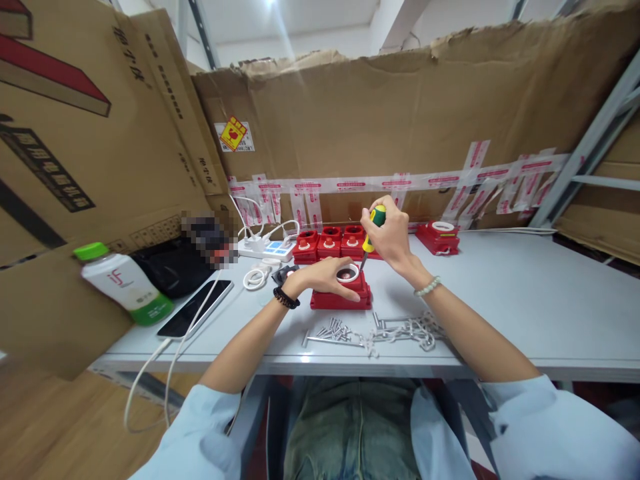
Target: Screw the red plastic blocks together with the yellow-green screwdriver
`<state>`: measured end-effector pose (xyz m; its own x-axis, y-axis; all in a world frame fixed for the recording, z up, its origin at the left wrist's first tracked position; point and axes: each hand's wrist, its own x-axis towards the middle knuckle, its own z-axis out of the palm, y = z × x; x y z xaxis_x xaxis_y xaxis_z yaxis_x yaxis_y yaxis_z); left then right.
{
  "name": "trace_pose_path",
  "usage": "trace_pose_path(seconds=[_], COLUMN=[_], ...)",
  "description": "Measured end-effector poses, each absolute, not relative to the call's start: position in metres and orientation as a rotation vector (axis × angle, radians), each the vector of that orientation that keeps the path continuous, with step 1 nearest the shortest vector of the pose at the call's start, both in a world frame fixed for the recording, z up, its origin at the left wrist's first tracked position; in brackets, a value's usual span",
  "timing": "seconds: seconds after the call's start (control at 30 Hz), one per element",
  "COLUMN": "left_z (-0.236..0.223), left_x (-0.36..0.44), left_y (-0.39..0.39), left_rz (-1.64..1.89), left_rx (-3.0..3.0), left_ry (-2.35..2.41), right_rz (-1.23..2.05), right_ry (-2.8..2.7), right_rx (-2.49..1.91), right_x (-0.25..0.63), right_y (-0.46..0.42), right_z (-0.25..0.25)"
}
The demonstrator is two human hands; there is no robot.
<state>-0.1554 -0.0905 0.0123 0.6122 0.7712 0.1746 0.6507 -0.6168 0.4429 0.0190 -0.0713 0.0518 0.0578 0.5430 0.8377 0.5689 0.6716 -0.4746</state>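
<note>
The person sits at a pale grey table (525,300). The left hand (325,275) lies flat on a red plastic box with a white ring on top (341,293), in the middle of the table, close to the near edge. Its fingers are stretched out and press on the top of the box, holding it down. The right hand (393,233) is wrapped tight around the green and yellow handle of a screwdriver (373,230). The screwdriver stands almost straight up, and its thin tip goes down to the top of the red box, right by the white ring.

Just near of the box lies a heap of silver screws and bent metal hooks (380,331). Farther back stands a row of three small red boxes (330,244). One more red box with a white ring (439,237) sits to the far right. A white power strip (267,249) lies left of the row.

At the left lies a white bottle with a green cap (123,281), with the letters "iF" on it. Next to it a black phone (195,308) rests on a white cable. Brown cardboard walls (400,107) stand behind the table, stuck with clear tape that has red print, too small to read. A yellow sticker (233,133) sits on the cardboard.
</note>
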Motion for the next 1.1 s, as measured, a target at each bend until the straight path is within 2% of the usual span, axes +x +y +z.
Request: trace_pose_path(seconds=[0.23, 0.43, 0.73, 0.9, 1.1], left_z=[0.013, 0.016, 0.004, 0.006, 0.005], left_x=[-0.158, -0.144, -0.122, -0.127, -0.126], left_y=[-0.091, -0.087, -0.067, -0.071, -0.072], left_rz=[0.456, 0.802, 1.194, 1.11, 1.215], left_rx=[2.453, 2.243, 2.066, 2.177, 2.128], left_ry=[1.129, 0.884, 1.03, 0.898, 1.071], right_rz=[-0.208, 0.026, 0.117, 0.134, 0.109], right_ry=[-1.8, -1.945, -1.857, -1.861, -1.849], right_rx=[-1.151, -0.985, -0.957, -0.946, -0.942], right_x=[0.008, 0.018, 0.019, 0.019, 0.019], right_y=[-0.079, -0.077, -0.074, -0.074, -0.074], right_z=[0.058, 0.064, 0.058, 0.058, 0.058])
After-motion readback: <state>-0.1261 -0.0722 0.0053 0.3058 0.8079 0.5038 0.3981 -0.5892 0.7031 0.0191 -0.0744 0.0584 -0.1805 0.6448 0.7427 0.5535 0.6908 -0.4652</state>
